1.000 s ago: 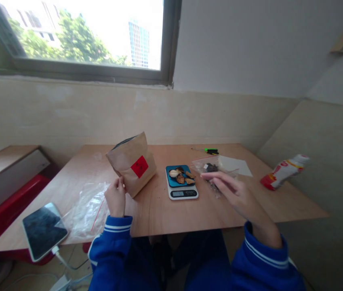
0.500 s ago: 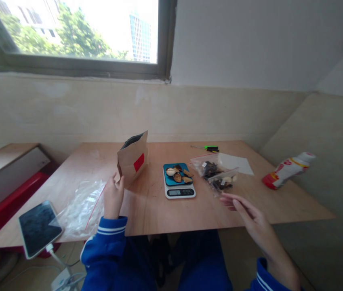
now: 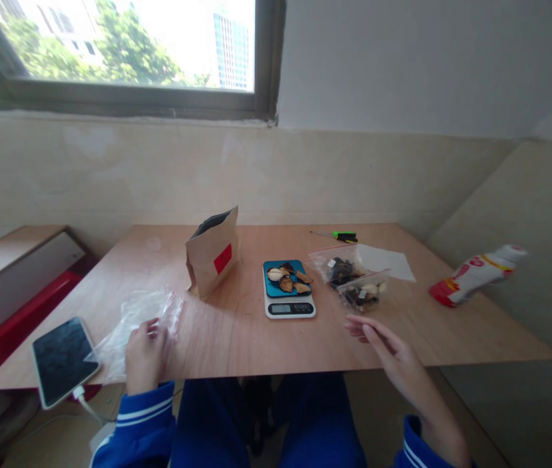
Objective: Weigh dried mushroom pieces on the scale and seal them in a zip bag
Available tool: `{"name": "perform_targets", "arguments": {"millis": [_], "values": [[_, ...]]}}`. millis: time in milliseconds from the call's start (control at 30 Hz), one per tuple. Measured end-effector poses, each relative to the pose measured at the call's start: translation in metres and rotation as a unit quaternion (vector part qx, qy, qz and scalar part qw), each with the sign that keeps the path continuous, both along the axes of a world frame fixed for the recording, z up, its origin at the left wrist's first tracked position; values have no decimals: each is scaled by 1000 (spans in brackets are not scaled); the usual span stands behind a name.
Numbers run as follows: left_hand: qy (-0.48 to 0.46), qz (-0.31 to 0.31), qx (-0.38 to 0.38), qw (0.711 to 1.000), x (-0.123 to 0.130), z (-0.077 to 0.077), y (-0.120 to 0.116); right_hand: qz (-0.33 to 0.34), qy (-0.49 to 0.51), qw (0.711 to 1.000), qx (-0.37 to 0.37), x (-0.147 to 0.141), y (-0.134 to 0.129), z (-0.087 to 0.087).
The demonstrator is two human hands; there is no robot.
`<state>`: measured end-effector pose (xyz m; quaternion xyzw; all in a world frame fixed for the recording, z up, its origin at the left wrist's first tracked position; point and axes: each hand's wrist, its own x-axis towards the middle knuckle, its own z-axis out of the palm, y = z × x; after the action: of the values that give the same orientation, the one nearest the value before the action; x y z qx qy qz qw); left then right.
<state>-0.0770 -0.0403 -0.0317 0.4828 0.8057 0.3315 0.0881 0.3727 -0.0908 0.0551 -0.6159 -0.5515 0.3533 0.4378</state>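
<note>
My left hand (image 3: 145,354) is shut on a crumpled clear plastic zip bag (image 3: 132,331) at the table's front left, next to a black-faced tablet or phone (image 3: 64,361). My right hand (image 3: 393,351) hovers open and empty near the front edge, just below two small zip bags of dark dried pieces (image 3: 351,281). Between my hands stands a digital kitchen scale (image 3: 289,309) with a blue tray of dried slices and a pale clove. A kraft paper bag (image 3: 212,255) with a red label stands upright behind my left hand.
The pale wooden tabletop (image 3: 236,344) meets a wall at the back and right. A white paper sheet (image 3: 383,262), a green-handled screwdriver (image 3: 339,236) and a red-and-white plastic bottle (image 3: 475,276) lie far right. A red bin (image 3: 26,302) sits left.
My left hand has moved down and left from the paper bag onto the plastic bag, which is now bunched. My right hand stays near the front edge. The view has tilted slightly.
</note>
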Motion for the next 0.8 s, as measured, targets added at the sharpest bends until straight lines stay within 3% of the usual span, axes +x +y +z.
{"name": "perform_targets", "arguments": {"millis": [133,267,533,667,800], "values": [[-15,14,6,1000,4,13,-1,6,-1,1000,-4,-5,3,-4],[9,51,76,996,12,30,-4,55,-2,998,-5,-25,7,0],[-21,74,214,974,33,48,-5,244,39,969,-15,-114,13,18],[-40,8,283,958,61,63,-17,289,82,954,17,-160,10,12],[-150,-103,285,941,109,71,-32,234,151,959,45,-188,8,4]]}}
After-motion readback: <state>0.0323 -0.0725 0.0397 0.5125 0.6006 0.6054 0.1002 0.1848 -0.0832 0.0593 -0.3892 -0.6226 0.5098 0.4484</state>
